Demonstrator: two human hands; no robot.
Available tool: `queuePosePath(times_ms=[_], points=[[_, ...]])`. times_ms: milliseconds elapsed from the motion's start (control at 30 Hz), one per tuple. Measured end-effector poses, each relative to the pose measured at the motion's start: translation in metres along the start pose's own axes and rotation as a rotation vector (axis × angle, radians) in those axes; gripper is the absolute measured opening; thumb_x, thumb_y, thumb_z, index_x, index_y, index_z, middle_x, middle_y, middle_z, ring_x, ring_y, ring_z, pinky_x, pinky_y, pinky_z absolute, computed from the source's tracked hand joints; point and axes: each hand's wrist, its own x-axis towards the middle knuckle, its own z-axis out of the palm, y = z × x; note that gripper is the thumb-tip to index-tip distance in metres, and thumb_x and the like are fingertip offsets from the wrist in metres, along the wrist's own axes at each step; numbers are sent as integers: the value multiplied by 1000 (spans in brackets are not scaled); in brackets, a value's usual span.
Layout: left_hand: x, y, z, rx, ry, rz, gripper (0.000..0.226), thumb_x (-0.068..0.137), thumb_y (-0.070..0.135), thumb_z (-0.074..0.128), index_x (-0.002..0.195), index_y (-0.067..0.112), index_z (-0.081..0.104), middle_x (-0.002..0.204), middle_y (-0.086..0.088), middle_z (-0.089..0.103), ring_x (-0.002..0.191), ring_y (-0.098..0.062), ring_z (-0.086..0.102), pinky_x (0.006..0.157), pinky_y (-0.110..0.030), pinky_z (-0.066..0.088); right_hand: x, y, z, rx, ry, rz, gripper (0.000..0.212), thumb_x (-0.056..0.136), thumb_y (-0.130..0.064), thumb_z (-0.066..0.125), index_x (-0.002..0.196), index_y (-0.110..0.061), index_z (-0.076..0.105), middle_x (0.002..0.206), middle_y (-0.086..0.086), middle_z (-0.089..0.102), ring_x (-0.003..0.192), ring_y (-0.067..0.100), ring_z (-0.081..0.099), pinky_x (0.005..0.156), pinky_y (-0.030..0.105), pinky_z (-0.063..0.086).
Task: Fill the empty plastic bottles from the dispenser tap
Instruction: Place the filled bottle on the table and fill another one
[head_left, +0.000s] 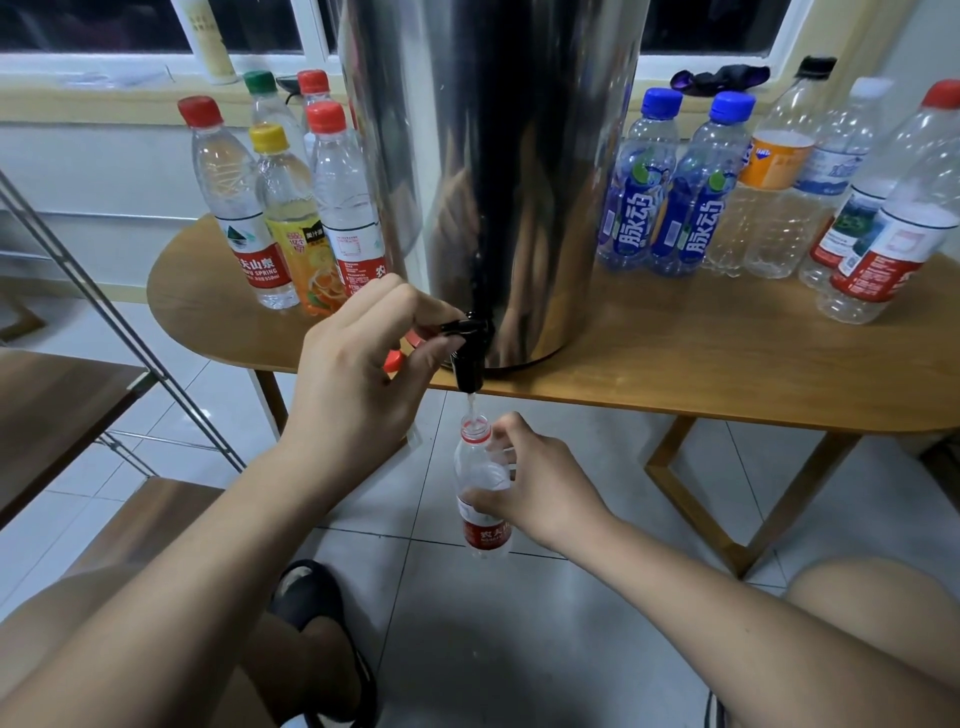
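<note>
The person's knee (883, 597) is bent low. The right hand (540, 488) wraps round the open bottle (485, 535) and holds its mouth right under the tap (470, 364) to catch the water. The left hand (358, 358) pinches the tap, likely so the water runs. Behind, capped bottles (779, 208) wait on the table (727, 358).

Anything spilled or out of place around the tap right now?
Nothing stands out. Water from the tap runs straight into the bottle held by the right hand; the left hand grips the tap handle. No puddle shows on the table or floor.
</note>
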Motion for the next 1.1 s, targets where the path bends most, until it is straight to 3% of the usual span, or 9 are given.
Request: queuePosePath(times_ms=[167, 333, 800, 1100], points=[[1, 2, -2, -36, -11, -22, 10, 99, 10, 80, 103, 7, 72, 97, 2, 69, 91, -1, 58, 77, -17, 44, 1, 2, 1, -20, 7, -17, 70, 79, -52, 87, 134, -38, 47, 137, -12, 66, 121, 16, 66, 99, 39, 59], [1, 4, -2, -48, -12, -40, 12, 98, 10, 81, 102, 9, 70, 95, 2, 69, 89, -2, 59, 76, -18, 46, 2, 3, 1, -54, -12, -17, 76, 81, -51, 85, 146, -34, 49, 145, -11, 64, 127, 16, 63, 105, 41, 56], [1, 7, -3, -74, -15, -63, 11, 98, 10, 81, 101, 9, 70, 94, 1, 68, 81, -17, 59, 69, -34, 49, 4, 4, 3, -84, -11, -38, 76, 83, -52, 86, 147, -34, 48, 146, -10, 62, 126, 17, 62, 105, 39, 55], [1, 7, -2, -88, -15, -74, 11, 98, 10, 81, 101, 9, 71, 95, 0, 69, 82, -19, 61, 69, -37, 50, 5, 7, 3, -90, -10, -44, 75, 83, -54, 86, 145, -35, 49, 146, -12, 63, 126, 16, 62, 103, 38, 55]])
